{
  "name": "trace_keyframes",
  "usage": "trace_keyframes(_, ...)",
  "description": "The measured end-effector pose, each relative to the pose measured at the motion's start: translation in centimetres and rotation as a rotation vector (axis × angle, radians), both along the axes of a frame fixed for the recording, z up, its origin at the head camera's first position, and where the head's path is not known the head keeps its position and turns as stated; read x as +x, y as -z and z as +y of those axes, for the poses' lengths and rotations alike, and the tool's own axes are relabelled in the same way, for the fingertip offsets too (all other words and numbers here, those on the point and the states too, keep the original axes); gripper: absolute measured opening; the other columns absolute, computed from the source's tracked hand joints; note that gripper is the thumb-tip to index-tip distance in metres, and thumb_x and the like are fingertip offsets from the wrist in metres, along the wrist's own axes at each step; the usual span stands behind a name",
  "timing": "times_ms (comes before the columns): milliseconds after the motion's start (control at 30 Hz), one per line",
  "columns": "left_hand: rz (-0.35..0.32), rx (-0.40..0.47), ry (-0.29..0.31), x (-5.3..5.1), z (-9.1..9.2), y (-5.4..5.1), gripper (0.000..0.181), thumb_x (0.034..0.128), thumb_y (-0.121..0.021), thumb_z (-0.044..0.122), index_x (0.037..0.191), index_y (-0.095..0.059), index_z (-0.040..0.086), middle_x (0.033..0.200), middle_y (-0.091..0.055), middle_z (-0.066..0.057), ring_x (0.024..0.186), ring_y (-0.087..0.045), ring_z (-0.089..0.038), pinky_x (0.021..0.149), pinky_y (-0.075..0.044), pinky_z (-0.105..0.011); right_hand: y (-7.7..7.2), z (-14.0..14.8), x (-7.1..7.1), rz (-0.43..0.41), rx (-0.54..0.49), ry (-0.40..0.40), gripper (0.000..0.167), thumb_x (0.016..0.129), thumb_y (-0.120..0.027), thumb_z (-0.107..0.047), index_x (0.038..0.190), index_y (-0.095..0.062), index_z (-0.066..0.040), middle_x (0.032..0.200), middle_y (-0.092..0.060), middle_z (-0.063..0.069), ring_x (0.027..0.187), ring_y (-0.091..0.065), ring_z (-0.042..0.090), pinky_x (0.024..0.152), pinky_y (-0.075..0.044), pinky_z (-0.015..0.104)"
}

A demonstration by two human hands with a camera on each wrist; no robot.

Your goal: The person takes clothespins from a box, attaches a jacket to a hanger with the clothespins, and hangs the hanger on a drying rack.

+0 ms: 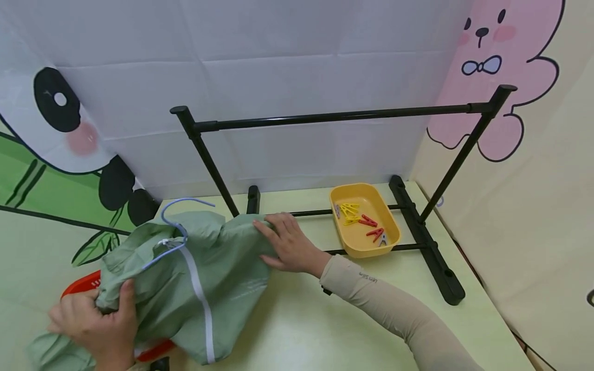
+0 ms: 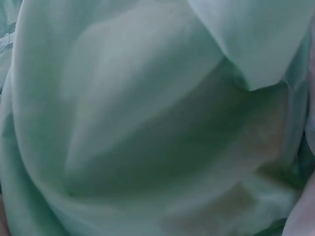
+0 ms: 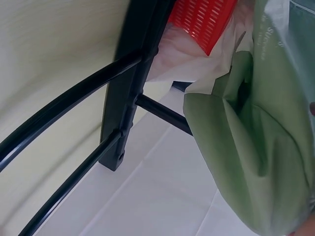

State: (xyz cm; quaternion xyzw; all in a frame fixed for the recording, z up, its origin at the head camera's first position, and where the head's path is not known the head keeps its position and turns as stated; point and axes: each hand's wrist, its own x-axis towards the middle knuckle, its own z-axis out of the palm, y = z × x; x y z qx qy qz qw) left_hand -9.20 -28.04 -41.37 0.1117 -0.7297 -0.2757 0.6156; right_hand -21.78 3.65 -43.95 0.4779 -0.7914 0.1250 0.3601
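A green jacket (image 1: 232,268) with a white zipper strip hangs over a blue hanger (image 1: 182,234), whose hook sticks out at the collar. The left hand (image 1: 99,319) grips the jacket's left part, thumb on top of the cloth. At the jacket's other shoulder, the right hand (image 1: 292,247) pinches the fabric's edge between thumb and fingers. Green cloth (image 2: 147,118) fills the left wrist view. In the right wrist view the jacket (image 3: 275,162) hangs at the right, with a bit of the right hand (image 3: 307,227) at the lower corner.
A black rack (image 1: 343,117) stands on the pale table (image 1: 315,319). Over its lower bars sits a yellow tray (image 1: 366,243) with red, yellow and grey clips. A red basket (image 1: 83,283) lies partly behind the jacket; pinkish cloth (image 3: 179,56) shows beside it in the right wrist view.
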Motion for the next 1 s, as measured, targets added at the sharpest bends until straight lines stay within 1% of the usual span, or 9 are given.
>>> trace_keyframes(200,-0.001,0.008,0.023,-0.4,0.1,-0.4,0.086,0.081,-0.061,0.073,0.078,-0.046,-0.012,0.082,-0.044,-0.033,0.095,-0.027,0.0,0.088,-0.015,-0.039,0.3,0.4,-0.2,0.06,-0.009,0.028,0.09,0.083,-0.076,-0.042,0.146,-0.026,-0.003,0.129,-0.039,0.019,0.116,-0.041,0.033,0.1,-0.035,0.049)
trace_keyframes(433,0.057,0.0,0.04,-1.0,0.2,-0.8,0.086,0.0788,-0.063,0.074,0.069,-0.039,-0.008,0.075,-0.041,-0.032,0.094,-0.028,0.0,0.087,-0.016,-0.037,0.2,0.8,0.0,0.118,-0.04,0.037,0.088,0.082,-0.078,-0.04,0.144,-0.028,-0.002,0.126,-0.039,0.02,0.112,-0.042,0.033,0.095,-0.038,0.048)
trace_keyframes(533,0.058,0.003,0.047,-1.2,0.6,-1.0,0.087,0.0789,-0.061,0.076,0.068,-0.036,-0.007,0.074,-0.038,-0.031,0.085,-0.038,-0.013,0.088,-0.016,-0.037,0.0,1.1,0.1,0.135,-0.051,0.036,0.086,0.083,-0.078,-0.038,0.144,-0.03,-0.001,0.124,-0.04,0.02,0.11,-0.042,0.033,0.093,-0.038,0.048)
trace_keyframes(600,0.06,0.006,0.054,-1.2,1.1,-1.4,0.088,0.0794,-0.06,0.077,0.068,-0.035,-0.007,0.073,-0.036,-0.031,0.08,-0.042,-0.031,0.089,-0.017,-0.037,-0.1,1.2,0.1,0.137,-0.057,0.036,0.085,0.083,-0.077,-0.037,0.143,-0.03,0.0,0.123,-0.04,0.02,0.109,-0.041,0.033,0.092,-0.038,0.048)
trace_keyframes(667,0.062,0.005,0.059,-1.3,1.5,-1.7,0.088,0.0798,-0.058,0.077,0.067,-0.034,-0.006,0.073,-0.036,-0.031,0.081,-0.037,-0.049,0.09,-0.016,-0.037,-0.2,1.4,0.1,0.132,-0.062,0.034,0.085,0.083,-0.078,-0.036,0.143,-0.03,0.0,0.122,-0.04,0.02,0.109,-0.041,0.033,0.091,-0.038,0.048)
trace_keyframes(700,0.062,0.005,0.062,-1.4,1.6,-1.8,0.088,0.0799,-0.058,0.078,0.067,-0.034,-0.006,0.073,-0.035,-0.031,0.081,-0.037,-0.05,0.09,-0.016,-0.037,-0.3,1.5,0.1,0.129,-0.065,0.034,0.085,0.083,-0.078,-0.035,0.143,-0.03,0.0,0.122,-0.04,0.02,0.108,-0.041,0.033,0.091,-0.038,0.048)
trace_keyframes(733,0.059,0.006,0.063,-1.5,1.6,-1.8,0.088,0.0799,-0.058,0.078,0.068,-0.033,-0.006,0.073,-0.036,-0.031,0.079,-0.039,-0.042,0.09,-0.016,-0.037,-0.3,1.5,0.2,0.126,-0.067,0.035,0.085,0.083,-0.078,-0.035,0.143,-0.03,0.0,0.122,-0.04,0.02,0.108,-0.041,0.033,0.09,-0.038,0.048)
trace_keyframes(933,0.001,0.002,0.063,-2.2,1.3,-1.1,0.089,0.0801,-0.057,0.079,0.071,-0.037,-0.008,0.077,-0.039,-0.031,0.081,-0.038,-0.039,0.086,-0.015,-0.04,-0.5,2.0,0.3,0.115,-0.092,0.036,0.073,0.091,-0.068,-0.038,0.143,-0.03,-0.001,0.12,-0.041,0.019,0.106,-0.04,0.033,0.089,-0.037,0.048)
trace_keyframes(1000,-0.018,-0.008,0.064,-2.4,1.2,-0.9,0.088,0.0811,-0.056,0.078,0.073,-0.039,-0.008,0.079,-0.04,-0.031,0.086,-0.034,-0.053,0.085,-0.015,-0.041,-0.4,2.2,0.3,0.114,-0.109,0.036,0.065,0.096,-0.059,-0.039,0.142,-0.031,-0.002,0.118,-0.042,0.019,0.105,-0.04,0.033,0.088,-0.037,0.048)
